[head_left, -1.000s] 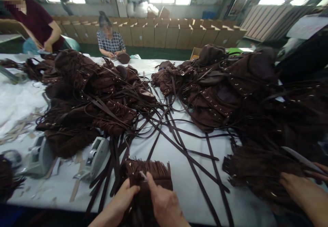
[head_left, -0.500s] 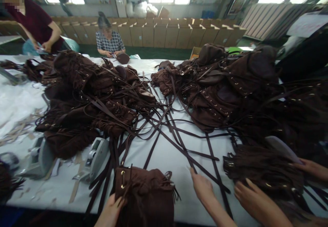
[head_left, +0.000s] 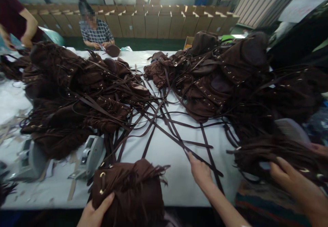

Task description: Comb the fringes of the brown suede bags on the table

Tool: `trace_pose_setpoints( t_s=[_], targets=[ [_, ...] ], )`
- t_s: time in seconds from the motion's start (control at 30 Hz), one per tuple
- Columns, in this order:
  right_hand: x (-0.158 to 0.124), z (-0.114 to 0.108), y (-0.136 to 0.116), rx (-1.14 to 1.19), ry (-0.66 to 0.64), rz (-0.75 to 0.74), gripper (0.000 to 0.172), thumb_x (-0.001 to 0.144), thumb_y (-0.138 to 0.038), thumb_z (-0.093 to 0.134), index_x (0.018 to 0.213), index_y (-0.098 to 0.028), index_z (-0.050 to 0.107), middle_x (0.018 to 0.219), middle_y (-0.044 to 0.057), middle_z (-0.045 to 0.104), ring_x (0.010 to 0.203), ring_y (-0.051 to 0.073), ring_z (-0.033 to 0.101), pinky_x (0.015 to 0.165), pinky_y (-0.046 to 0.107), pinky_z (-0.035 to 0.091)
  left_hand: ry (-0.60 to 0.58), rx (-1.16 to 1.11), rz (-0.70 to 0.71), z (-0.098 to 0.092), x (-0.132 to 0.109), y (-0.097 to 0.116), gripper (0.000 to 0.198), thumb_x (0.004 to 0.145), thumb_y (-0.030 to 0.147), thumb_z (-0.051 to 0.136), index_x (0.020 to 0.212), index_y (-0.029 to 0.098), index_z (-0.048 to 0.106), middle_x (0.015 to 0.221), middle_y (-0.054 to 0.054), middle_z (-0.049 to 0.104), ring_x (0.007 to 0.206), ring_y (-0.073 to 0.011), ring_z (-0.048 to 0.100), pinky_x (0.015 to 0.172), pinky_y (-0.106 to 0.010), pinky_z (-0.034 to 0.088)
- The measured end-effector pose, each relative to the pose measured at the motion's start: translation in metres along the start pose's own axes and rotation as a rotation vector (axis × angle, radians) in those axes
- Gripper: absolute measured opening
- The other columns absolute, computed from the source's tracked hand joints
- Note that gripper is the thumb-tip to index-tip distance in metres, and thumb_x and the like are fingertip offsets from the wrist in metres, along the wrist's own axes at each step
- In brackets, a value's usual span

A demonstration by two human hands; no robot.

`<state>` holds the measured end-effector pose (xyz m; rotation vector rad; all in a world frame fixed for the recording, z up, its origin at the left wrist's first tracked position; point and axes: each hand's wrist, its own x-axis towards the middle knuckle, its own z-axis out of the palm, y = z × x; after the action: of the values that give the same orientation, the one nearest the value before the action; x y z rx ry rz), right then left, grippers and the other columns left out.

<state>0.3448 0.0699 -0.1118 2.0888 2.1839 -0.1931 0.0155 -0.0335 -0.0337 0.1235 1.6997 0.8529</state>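
A brown fringed bag [head_left: 133,194] with gold eyelets is at the table's front edge. My left hand [head_left: 98,210] grips its lower left side, thumb over the front. Over the white tabletop, to the right of the bag, my right hand [head_left: 201,170] is closed, its fingertips beside a long dark strap [head_left: 176,140]. A small pale tip shows at those fingers, too small to identify. Piles of similar brown bags lie at left [head_left: 66,80] and right [head_left: 212,80], their straps crossing between them.
Two grey tape dispensers [head_left: 89,158] [head_left: 30,158] stand front left. At right, another person's hand [head_left: 284,172] handles a brown bag near a pale comb-like object [head_left: 292,129]. Two people work across the table, before rows of cartons [head_left: 151,24].
The view has shifted. The bag in my left hand has tilted and its fringe now spreads to the right. The neighbour's bag and hands have moved right.
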Motion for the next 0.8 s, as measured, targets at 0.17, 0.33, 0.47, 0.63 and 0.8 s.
trace_pose_setpoints(
  t_s=[0.17,0.33,0.47,0.63,0.8],
  targets=[
    [-0.043,-0.017,-0.072,0.17,0.156,-0.453,0.066,0.083,-0.004,0.035,0.147,-0.018,0.027,0.065,0.003,0.064,0.054,0.017,0.061,0.052,0.026,0.048,-0.085,-0.146,-0.103,0.025,0.001,0.017,0.041,0.078,0.034,0.066,0.114,0.015,0.061,0.096,-0.012,0.075,0.1,-0.0288,0.068,0.087,-0.042,0.054],
    [-0.052,0.006,-0.125,0.052,-0.041,-0.564,0.066,0.079,-0.003,0.049,0.141,-0.021,0.036,0.068,0.004,0.064,0.055,0.017,0.062,0.051,0.025,0.047,-0.179,-0.075,-0.011,0.026,0.009,0.002,0.053,0.069,0.04,0.075,0.112,0.013,0.062,0.092,-0.011,0.076,0.099,-0.0313,0.067,0.084,-0.04,0.055],
    [-0.013,0.014,-0.082,-0.087,-0.254,-0.327,0.063,0.08,0.002,0.044,0.137,-0.025,0.043,0.077,0.008,0.069,0.067,0.02,0.068,0.058,0.026,0.049,-0.123,0.094,0.08,0.01,0.016,-0.011,0.049,0.065,0.047,0.076,0.1,0.013,0.068,0.088,-0.011,0.076,0.101,-0.0346,0.066,0.089,-0.043,0.053],
    [0.003,0.024,-0.044,0.0,-0.234,-0.167,0.063,0.083,-0.001,0.041,0.14,-0.028,0.039,0.076,0.008,0.071,0.074,0.02,0.069,0.065,0.025,0.048,-0.116,0.127,0.12,0.008,0.013,-0.009,0.048,0.067,0.05,0.073,0.096,0.013,0.067,0.095,-0.012,0.074,0.105,-0.0353,0.064,0.093,-0.044,0.051],
    [0.018,0.01,0.016,-0.062,-0.251,0.199,0.05,0.087,-0.005,0.031,0.129,-0.016,0.054,0.07,0.012,0.07,0.066,0.024,0.068,0.058,0.029,0.047,-0.042,0.149,0.096,-0.007,0.011,0.001,0.053,0.066,0.055,0.071,0.099,0.013,0.065,0.104,-0.013,0.072,0.113,-0.0341,0.059,0.097,-0.041,0.048]
  ],
)
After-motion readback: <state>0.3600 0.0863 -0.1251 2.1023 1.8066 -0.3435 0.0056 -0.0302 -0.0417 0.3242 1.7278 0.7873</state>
